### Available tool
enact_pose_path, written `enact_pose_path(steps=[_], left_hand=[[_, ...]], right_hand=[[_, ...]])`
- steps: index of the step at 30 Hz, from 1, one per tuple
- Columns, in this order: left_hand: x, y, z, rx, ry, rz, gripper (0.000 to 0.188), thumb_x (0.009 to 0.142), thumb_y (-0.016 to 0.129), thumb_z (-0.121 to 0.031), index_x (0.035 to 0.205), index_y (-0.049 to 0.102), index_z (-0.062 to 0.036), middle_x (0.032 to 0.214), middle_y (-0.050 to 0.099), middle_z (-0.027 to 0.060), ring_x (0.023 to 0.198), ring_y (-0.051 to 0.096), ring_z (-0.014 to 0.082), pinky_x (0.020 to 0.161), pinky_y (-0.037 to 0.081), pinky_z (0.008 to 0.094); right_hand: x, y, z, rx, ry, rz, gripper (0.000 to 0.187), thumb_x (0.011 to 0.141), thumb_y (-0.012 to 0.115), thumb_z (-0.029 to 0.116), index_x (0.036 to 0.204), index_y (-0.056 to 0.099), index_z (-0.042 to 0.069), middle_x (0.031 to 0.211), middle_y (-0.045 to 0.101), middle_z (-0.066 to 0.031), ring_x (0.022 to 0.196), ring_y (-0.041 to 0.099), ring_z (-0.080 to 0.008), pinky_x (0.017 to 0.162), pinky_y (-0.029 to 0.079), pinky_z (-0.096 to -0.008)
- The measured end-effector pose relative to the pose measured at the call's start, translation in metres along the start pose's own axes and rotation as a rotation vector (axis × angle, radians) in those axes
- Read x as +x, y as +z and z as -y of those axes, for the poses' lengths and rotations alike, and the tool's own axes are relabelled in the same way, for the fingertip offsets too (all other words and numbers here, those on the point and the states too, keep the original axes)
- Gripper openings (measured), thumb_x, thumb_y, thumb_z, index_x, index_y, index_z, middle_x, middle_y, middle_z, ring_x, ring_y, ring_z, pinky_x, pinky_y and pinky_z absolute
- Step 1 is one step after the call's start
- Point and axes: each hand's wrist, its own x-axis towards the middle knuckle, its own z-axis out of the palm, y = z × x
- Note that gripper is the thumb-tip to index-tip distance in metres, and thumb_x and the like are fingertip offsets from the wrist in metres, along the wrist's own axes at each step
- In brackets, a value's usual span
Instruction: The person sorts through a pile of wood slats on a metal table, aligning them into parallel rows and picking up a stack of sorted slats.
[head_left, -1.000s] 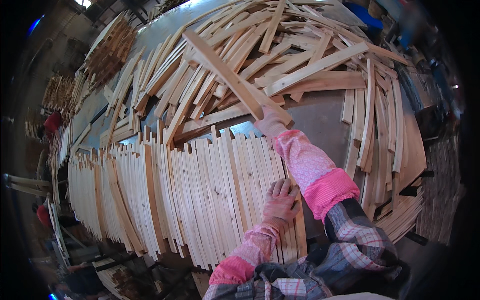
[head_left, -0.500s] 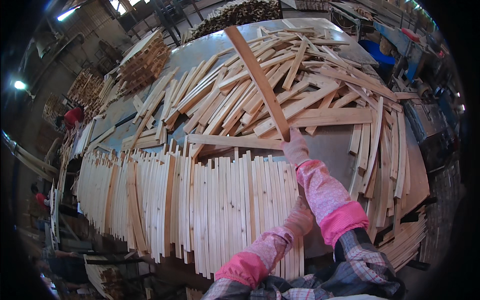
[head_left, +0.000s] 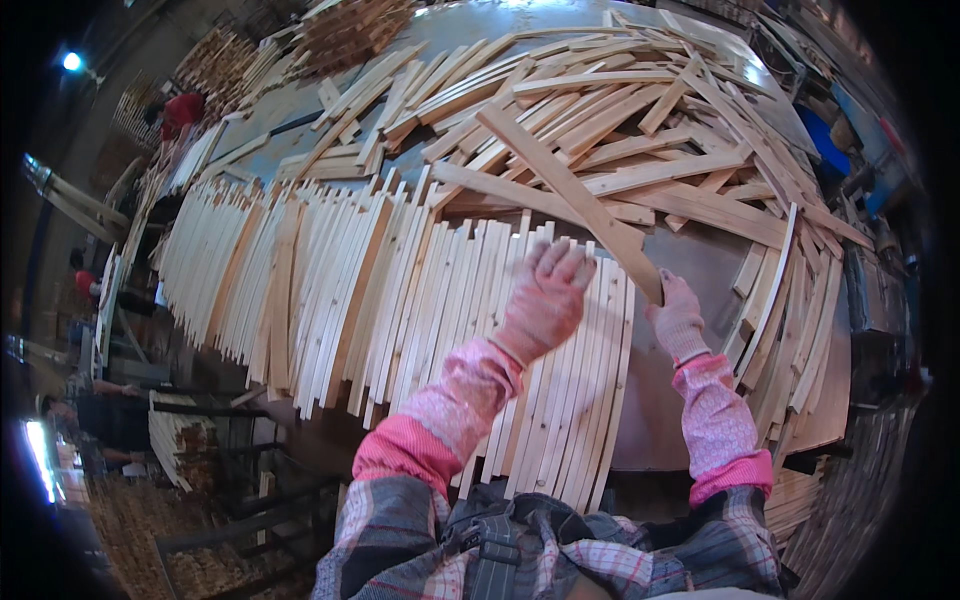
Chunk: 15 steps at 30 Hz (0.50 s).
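My right hand [head_left: 677, 308], in a pale glove, grips the near end of a flat wooden slat [head_left: 575, 190]. The slat slants away to the far left, over the edge of a loose pile of slats [head_left: 610, 120]. My left hand [head_left: 547, 295], also gloved, has its fingers stretched out, just left of the held slat. It is over the far part of a row of narrow wooden strips [head_left: 590, 400] laid side by side; whether it touches them I cannot tell. Pink sleeve covers reach up both forearms.
A metal-topped table [head_left: 655, 410] carries the row and the pile. More slats [head_left: 775, 310] lie along its right side. Stacked wood [head_left: 355, 35] stands at the far left, a blue container [head_left: 822, 140] at the far right. A person in red [head_left: 182, 112] is at the left.
My left hand has moved from the right edge of the strip row up over its far part, fingers now spread. The held slat has swung lower and leftward. The view has shifted.
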Motion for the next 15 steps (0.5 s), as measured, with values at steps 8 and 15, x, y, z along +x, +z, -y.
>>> enact_pose_path(steps=[8, 15], left_hand=[[-0.036, -0.074, 0.104, 0.262, 0.015, 0.281, 0.036, 0.082, 0.066, -0.025, 0.114, 0.062, -0.0107, 0.100, 0.066, 0.0048, 0.100, 0.062, 0.0266, 0.095, 0.045, 0.0489], [-0.176, -0.132, 0.221, -0.031, -0.674, 0.117, 0.008, 0.088, 0.066, -0.014, 0.096, 0.070, -0.0126, 0.094, 0.068, 0.0123, 0.086, 0.066, 0.0343, 0.077, 0.055, 0.0412]], right_hand=[[-0.055, 0.031, -0.001, 0.267, -0.388, 0.125, 0.072, 0.073, 0.077, 0.011, 0.139, 0.049, 0.003, 0.130, 0.059, -0.0171, 0.125, 0.054, -0.0309, 0.107, 0.044, -0.0366], [-0.049, 0.001, -0.023, 0.349, -0.151, -0.415, 0.057, 0.082, 0.069, 0.010, 0.136, 0.054, 0.001, 0.139, 0.055, -0.0192, 0.130, 0.052, -0.0297, 0.111, 0.039, -0.0371]])
